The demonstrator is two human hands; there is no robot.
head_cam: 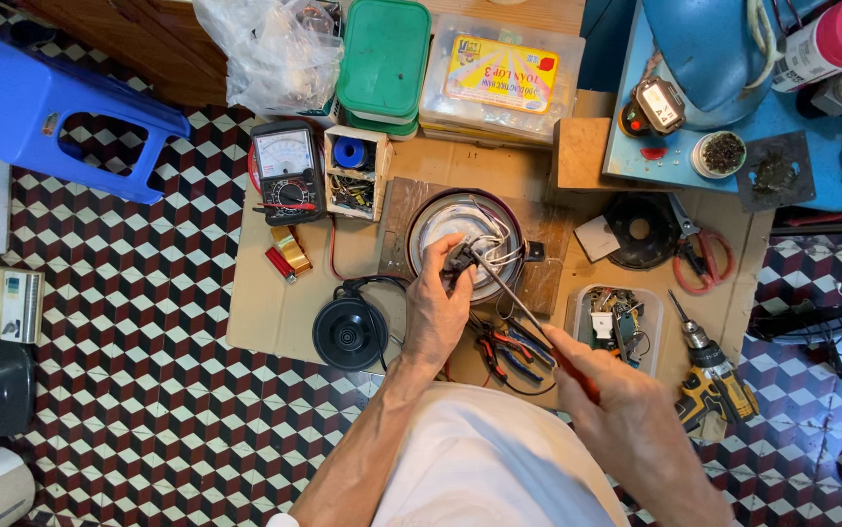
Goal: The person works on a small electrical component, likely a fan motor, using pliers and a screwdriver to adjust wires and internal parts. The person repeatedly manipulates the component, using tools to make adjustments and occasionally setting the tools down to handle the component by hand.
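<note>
Metal showed at the round appliance base, which lay upside down on a wooden board on the cardboard sheet, and over it a small dark part was pinched between the closed fingers of the left hand. A screwdriver was gripped by its red handle in the clenched right hand, its tip set against the dark part. Red-handled pliers were seen just beside the left hand, a black round lid to its left, and a yellow cordless drill to the right.
</note>
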